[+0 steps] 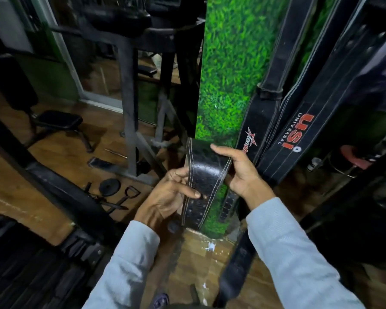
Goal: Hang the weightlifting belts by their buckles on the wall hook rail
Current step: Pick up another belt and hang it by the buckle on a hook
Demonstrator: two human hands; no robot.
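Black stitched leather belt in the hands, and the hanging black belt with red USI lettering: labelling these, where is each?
Black stitched leather belt [206,168], head view, wide glossy middle.
Black belt with red USI lettering [296,132], head view, logo.

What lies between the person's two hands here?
In the head view, a black stitched belt lies between the left hand and right hand; both grip it.

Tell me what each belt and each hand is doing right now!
Belt in hands: folded over, gripped from both sides, not hung.
Left hand: fingers closed on the belt's left edge.
Right hand: fingers closed on its right edge.
USI belt: hanging against the wall.
Star-logo belt: hanging beside it.
Weight plate: lying flat on the floor.
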